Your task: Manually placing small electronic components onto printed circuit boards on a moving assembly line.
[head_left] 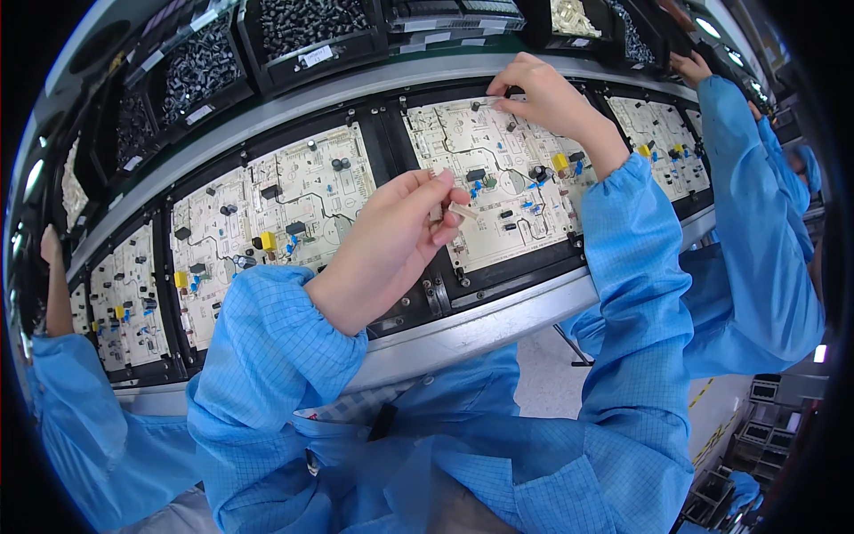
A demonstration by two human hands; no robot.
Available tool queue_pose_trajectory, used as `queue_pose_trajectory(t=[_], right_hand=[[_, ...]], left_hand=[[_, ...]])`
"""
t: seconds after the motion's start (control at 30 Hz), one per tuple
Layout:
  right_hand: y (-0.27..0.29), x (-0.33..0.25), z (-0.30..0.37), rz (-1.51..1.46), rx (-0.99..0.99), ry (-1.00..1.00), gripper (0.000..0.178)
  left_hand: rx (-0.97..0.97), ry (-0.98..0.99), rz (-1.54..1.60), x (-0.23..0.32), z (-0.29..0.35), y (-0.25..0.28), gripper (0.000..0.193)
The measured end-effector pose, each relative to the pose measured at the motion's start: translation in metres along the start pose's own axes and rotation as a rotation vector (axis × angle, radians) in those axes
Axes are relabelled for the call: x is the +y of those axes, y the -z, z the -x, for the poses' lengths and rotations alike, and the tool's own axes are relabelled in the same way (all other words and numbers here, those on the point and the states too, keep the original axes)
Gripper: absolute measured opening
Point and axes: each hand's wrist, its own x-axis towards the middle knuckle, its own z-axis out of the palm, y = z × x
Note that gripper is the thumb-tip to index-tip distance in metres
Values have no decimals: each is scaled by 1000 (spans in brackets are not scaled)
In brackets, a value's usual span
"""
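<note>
My left hand [387, 240] hovers over the left part of a pale circuit board [485, 254], its fingers curled round a small white connector [463, 212]. Any further pieces in that palm are hidden by the fingers. At the far edge of the same board, my right hand [553, 100] has thumb and index finger drawn together close to the surface. Whatever lies between those fingertips is too small or covered to tell. Black, blue and yellow components, among them a yellow block [559, 162], stand on the board, which sits in a black frame [442, 307].
More framed boards line the rail, one left [267, 200] and one right [663, 147]. Behind them stand bins of black parts [311, 27] and a bin of white parts [574, 18]. Co-workers' blue sleeves [756, 231] are on both sides. A metal rail [516, 307] runs in front.
</note>
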Motion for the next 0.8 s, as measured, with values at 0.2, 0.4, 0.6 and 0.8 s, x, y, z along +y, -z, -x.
queue_pose_trajectory(t=[0.2, 0.4, 0.6, 0.8], right_hand=[[46, -67, -1, -459, -48, -44, 23], [44, -105, 6, -675, -276, 1, 23], [52, -80, 15, -884, -313, -79, 21], [62, 24, 37, -628, 58, -277, 11]], left_hand=[[108, -112, 34, 1, -6, 2, 18], [107, -146, 80, 1, -8, -1, 21], [12, -134, 110, 5, -7, -7, 21], [-3, -133, 54, 7, 0, -9, 19]])
